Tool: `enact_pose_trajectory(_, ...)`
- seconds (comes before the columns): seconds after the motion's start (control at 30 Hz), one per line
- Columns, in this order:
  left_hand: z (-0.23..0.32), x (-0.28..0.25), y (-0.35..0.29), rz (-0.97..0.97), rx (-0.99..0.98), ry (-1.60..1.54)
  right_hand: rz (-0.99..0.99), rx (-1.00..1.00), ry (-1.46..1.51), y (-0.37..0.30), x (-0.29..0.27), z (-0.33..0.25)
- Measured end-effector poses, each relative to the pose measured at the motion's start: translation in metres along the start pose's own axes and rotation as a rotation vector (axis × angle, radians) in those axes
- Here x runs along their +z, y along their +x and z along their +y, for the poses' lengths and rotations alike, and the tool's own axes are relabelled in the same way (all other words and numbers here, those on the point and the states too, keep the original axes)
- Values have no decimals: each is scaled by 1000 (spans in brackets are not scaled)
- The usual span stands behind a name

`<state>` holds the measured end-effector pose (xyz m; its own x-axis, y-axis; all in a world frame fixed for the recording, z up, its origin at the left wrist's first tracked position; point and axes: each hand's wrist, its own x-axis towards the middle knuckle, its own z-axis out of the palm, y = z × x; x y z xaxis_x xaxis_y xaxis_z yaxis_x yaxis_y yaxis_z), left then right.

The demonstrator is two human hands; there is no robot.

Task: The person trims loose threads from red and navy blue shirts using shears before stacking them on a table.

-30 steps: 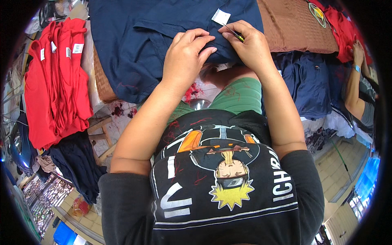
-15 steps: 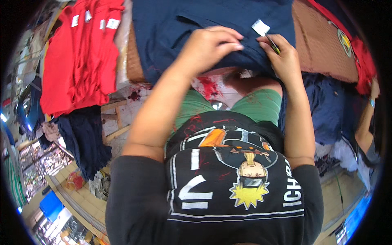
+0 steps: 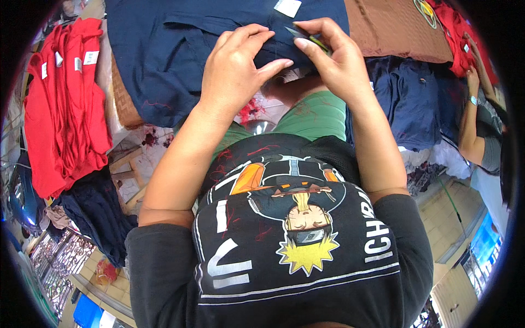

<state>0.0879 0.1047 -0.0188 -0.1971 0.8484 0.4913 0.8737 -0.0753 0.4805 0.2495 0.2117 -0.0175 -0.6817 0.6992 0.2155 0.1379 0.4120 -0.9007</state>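
Note:
A navy blue garment [image 3: 156, 68] lies spread over the surface in front of me, with a white label [image 3: 287, 7] on its far part. My left hand [image 3: 235, 68] is over the garment's near part, thumb apart from the fingers and nothing visible in its grasp. Just right of it, my right hand [image 3: 344, 63] holds small thread snips [image 3: 318, 45] with yellow-green handles between thumb and fingers. Their pointed blades face left, toward my left hand, above the navy cloth. Part of the snips is hidden in the palm.
Red garments [image 3: 68, 109] with white labels hang in a stack at the left. A brown quilted pad [image 3: 396, 30] is at the far right, above a navy cloth pile [image 3: 407, 104]. At the right edge, another person's arm [image 3: 470, 120] reaches to red cloth [image 3: 451, 49]. Red threads lie about.
The snips now point left, their blades clear of the fingers. My left hand has drawn back slightly and its fingers show more spread. The whole view has shifted, with the garments further left in it.

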Motion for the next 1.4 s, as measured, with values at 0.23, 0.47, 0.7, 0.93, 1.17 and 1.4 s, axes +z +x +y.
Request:
enact_pose_trajectory(0.23,-8,11,-1,33,11,108,8,51,-1,6,9,2)
enact_pose_trajectory(0.47,-17,2,13,-66,-70,-86,-56,41,47,3,5,7)
enact_pose_trajectory(0.7,-18,-7,18,-212,-277,-173,-149,56,-92,7,0,-5)
enact_pose_trajectory(0.93,-24,-7,19,-98,-130,-244,-176,-76,-259,14,3,-18)
enact_pose_trajectory(1.17,-27,-94,31,-717,-176,-433,-37,-28,-426,11,-10,-32)
enact_pose_trajectory(1.4,-9,-18,1,-75,-26,87,-58,70,-298,4,10,-31)
